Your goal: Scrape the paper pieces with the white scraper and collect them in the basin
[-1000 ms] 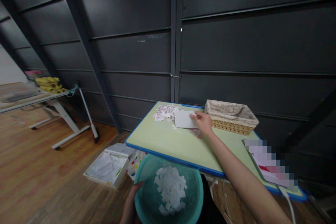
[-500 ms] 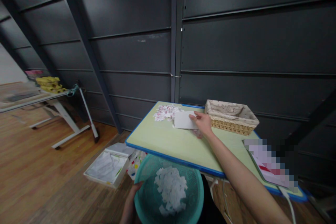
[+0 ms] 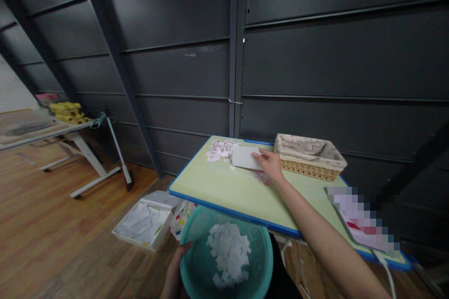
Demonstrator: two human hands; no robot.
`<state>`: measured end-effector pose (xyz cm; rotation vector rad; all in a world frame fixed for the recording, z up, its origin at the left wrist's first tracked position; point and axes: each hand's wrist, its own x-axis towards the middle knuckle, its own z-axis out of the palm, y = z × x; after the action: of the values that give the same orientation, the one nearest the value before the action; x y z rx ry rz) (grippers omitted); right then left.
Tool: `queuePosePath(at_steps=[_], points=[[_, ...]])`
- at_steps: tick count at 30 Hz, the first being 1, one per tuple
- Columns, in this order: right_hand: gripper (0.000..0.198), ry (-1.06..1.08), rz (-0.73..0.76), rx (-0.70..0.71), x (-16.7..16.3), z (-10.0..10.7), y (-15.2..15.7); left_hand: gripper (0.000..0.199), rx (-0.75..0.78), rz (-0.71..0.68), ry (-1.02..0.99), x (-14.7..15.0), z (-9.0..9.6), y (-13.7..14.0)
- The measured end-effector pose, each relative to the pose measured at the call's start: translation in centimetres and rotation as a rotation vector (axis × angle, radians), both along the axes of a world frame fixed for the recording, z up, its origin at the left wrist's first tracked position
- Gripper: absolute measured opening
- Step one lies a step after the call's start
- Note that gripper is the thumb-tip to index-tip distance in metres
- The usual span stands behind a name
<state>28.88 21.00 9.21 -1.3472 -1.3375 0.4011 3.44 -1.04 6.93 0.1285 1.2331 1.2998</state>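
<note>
Right hand (image 3: 269, 163) pinches white rectangular card (image 3: 243, 156) just below-right of frame centre, long axis pointing left toward pink-white paper scraps (image 3: 219, 150). Left hand (image 3: 184, 247), lower centre, grips round teal plastic mesh basket (image 3: 258, 261) rim.

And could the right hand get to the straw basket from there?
Probably yes: the right hand is close to the straw basket, and nothing seems to block it. But its fingers hold a flat white piece.

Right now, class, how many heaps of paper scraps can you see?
2: the pinkish heap on the tabletop and the white heap inside the teal basket. More could be hidden.
</note>
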Motion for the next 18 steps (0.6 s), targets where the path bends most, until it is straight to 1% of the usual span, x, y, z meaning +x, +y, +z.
queuePosePath(at_steps=[2,4,6,9,11,14,18], points=[[0.055,-0.015,0.030,0.005,-0.2,0.0,-0.1,0.067,0.050,-0.008,0.016,-0.1,-0.1,0.0],[0.053,-0.024,0.036,0.003,-0.3,0.2,-0.3,0.068,0.045,0.008,0.017,-0.1,-0.3,0.0],[0.052,-0.012,0.028,0.000,-0.4,0.3,-0.4,0.068,0.034,-0.007,0.018,-0.1,-0.5,-0.1],[0.054,0.036,0.029,-0.016,-0.5,0.6,-0.7,0.066,0.014,-0.038,-0.016,-0.3,-1.1,0.0],[0.055,0.068,0.064,-0.032,-0.5,0.7,-0.7,0.063,0.001,-0.036,-0.035,-0.4,-1.3,0.0],[0.058,0.118,0.107,-0.044,-0.4,0.7,-0.7,0.056,-0.006,-0.043,-0.006,-0.3,-1.2,0.1],[0.057,0.137,0.037,-0.030,0.0,0.6,-0.3,0.049,-0.045,-0.002,-0.009,-0.3,-0.7,0.1]])
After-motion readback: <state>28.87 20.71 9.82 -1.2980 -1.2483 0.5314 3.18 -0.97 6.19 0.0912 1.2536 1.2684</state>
